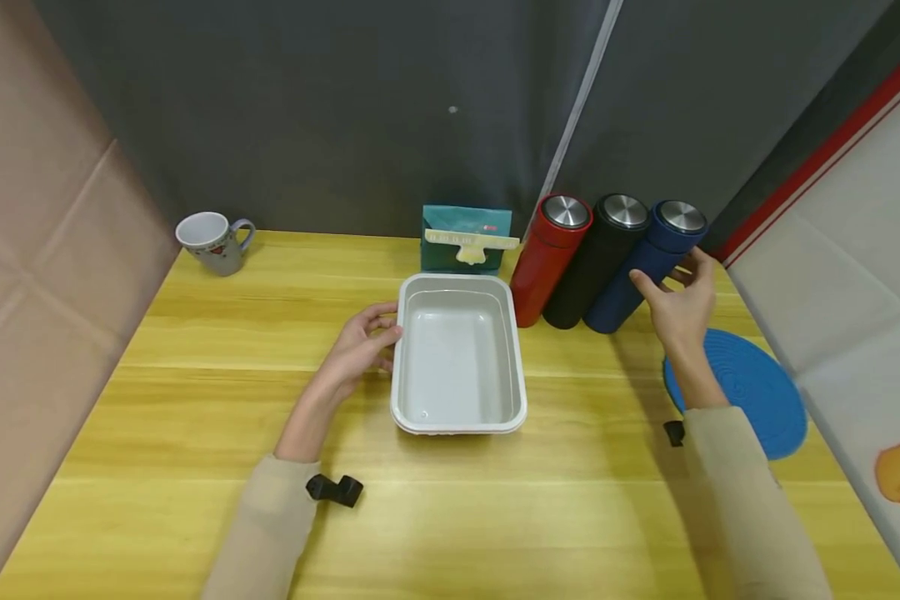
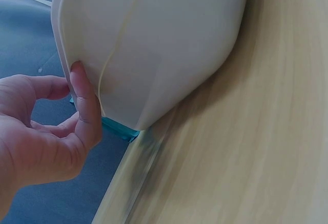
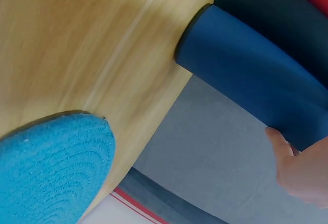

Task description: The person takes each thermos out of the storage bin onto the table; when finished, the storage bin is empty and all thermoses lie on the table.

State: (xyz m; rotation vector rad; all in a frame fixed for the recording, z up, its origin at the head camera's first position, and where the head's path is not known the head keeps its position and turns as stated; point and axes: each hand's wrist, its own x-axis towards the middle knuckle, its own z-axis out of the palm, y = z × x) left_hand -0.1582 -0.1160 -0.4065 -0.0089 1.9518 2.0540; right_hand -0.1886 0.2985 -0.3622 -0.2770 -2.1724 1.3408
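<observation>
My left hand (image 1: 360, 343) pinches the left rim of a white rectangular plastic tub (image 1: 457, 358), with fingers against its outer wall in the left wrist view. Nothing lies inside the tub. On the right, my right hand (image 1: 682, 304) grips the upper part of a dark blue thermos (image 1: 633, 279), thumb on the near side and fingers behind it. That thermos stands upright beside a black thermos (image 1: 596, 271), with a red thermos (image 1: 547, 267) on the other side of the black one. Part of the blue thermos (image 3: 246, 70) is outside the right wrist view.
Behind the tub stands a teal bag (image 1: 465, 218) with a cream clip (image 1: 468, 242) across it. A grey patterned mug (image 1: 213, 243) is at the table's far left corner. Under my right forearm lies a round blue woven mat (image 1: 757, 396). A dark curtain (image 1: 330, 117) closes off the back.
</observation>
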